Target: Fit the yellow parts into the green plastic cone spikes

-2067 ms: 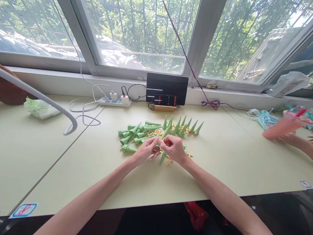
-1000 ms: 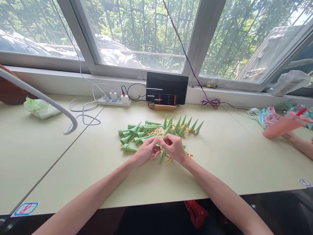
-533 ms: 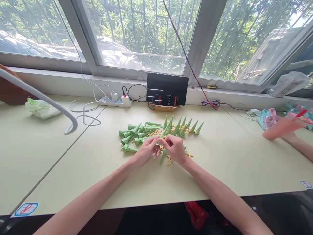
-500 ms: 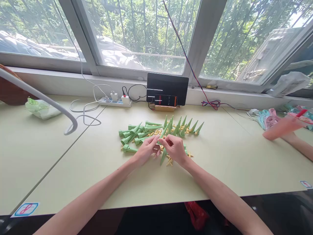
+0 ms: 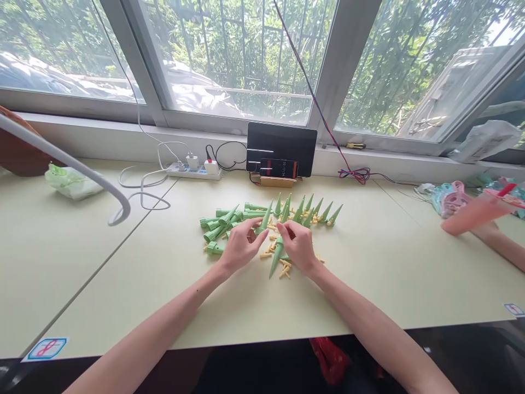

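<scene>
Left hand pinching a slim green cone-shaped spike, tip upward

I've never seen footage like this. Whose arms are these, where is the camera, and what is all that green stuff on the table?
There is no machine here: a person wears a camera on the head, looking down at their own bare arms. The left hand grips a green cone-shaped spike, pointing up and away. The right hand rests at the pile beside it; whether it holds anything is unclear. On the pale table lie more green spikes, some standing in a row, with small yellow pieces scattered between them. Behind stand a dark tablet and a power strip. At the far right is another person's arm.
</scene>
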`<state>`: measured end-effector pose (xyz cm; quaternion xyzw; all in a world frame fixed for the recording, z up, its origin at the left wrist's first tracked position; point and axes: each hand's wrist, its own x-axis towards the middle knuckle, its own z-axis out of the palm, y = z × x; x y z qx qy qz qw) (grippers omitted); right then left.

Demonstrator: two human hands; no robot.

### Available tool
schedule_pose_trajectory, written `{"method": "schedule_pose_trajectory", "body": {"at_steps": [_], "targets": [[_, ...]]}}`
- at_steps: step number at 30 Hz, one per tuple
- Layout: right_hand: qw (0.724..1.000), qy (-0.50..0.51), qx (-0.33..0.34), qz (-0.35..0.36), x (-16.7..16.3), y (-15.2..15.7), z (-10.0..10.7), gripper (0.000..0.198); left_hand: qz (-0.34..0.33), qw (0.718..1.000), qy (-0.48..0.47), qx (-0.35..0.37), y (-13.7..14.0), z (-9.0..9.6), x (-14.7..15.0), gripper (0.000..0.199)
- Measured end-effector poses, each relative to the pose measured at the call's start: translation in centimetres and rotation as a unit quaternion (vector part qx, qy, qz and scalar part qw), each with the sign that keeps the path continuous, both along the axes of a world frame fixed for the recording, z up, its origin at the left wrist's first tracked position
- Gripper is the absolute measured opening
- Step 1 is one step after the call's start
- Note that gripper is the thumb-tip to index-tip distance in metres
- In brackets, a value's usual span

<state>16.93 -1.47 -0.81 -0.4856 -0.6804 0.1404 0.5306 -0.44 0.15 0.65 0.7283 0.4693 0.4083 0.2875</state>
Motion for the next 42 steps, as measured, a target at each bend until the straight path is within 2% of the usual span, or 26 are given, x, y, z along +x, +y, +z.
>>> {"method": "schedule_pose_trajectory", "body": {"at_steps": [2, 5, 11, 17, 24, 30, 35, 42], "targets": [[1.000, -0.015, -0.001, -0.013, 0.1, 0.0, 0.1, 0.031, 0.016, 0.997, 0.061, 0.050, 0.1, -0.3, 0.0, 0.043], [0.999, -0.046, -0.003, -0.027, 0.2, 0.0, 0.1, 0.023, 0.012, 0.987, 0.138, 0.079, 0.0, -0.7, 0.0, 0.038], [0.994, -0.110, 0.001, -0.018, 0.2, 0.3, -0.6, 0.010, -0.003, 0.970, 0.225, 0.092, -0.3, -0.9, -0.1, 0.029], [0.985, -0.170, -0.010, 0.008, 0.2, 0.5, -0.9, 0.012, -0.015, 0.953, 0.286, 0.097, -0.6, -0.9, -0.2, 0.023], [0.977, -0.210, -0.015, 0.008, 0.0, 0.2, -0.7, 0.013, -0.023, 0.971, 0.210, 0.112, -0.3, -1.2, -0.1, 0.020], [0.970, -0.241, -0.032, 0.030, -0.2, 0.0, -0.8, 0.020, 0.006, 0.981, 0.146, 0.125, -0.3, -1.1, 0.0, 0.013], [0.965, -0.255, -0.039, 0.038, -0.3, -0.1, -1.0, 0.026, 0.017, 0.982, 0.132, 0.134, -0.4, -1.1, 0.1, 0.012], [0.961, -0.271, -0.049, 0.023, -0.4, 0.1, -1.2, 0.021, 0.016, 0.985, 0.131, 0.113, -0.4, -0.9, 0.1, 0.022]]}}
